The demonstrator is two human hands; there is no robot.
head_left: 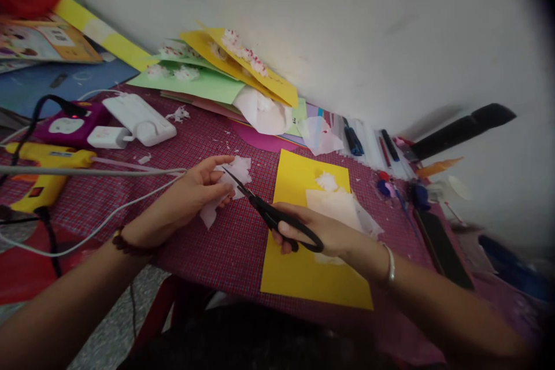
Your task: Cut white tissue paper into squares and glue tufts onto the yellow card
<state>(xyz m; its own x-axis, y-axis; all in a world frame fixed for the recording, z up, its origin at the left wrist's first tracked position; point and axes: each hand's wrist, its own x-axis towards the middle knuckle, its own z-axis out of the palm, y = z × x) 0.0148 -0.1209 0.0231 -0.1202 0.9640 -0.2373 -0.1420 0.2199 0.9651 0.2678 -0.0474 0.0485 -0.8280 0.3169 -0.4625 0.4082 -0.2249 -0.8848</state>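
Note:
Between the fingers of my left hand (203,185) is a piece of thin white tissue paper (240,170), its edges ragged. My right hand (312,228) grips black-handled scissors (277,217), whose blades point up and left at the tissue paper. The blade tips reach its near side; whether they are cutting cannot be seen. Under my right hand lies a yellow sheet of card (303,283). On that card rest a small white paper tuft (326,181) and a stack of pale tissue sheets (332,205), partly covered by my right hand and wrist.
A yellow glue gun (52,170), a purple socket block (69,125) and a white charger (141,118) sit left, with cables crossing near my left forearm. Green card (208,85) and yellow decorated cards (260,78) lean by the wall. Pens (389,144) lie right.

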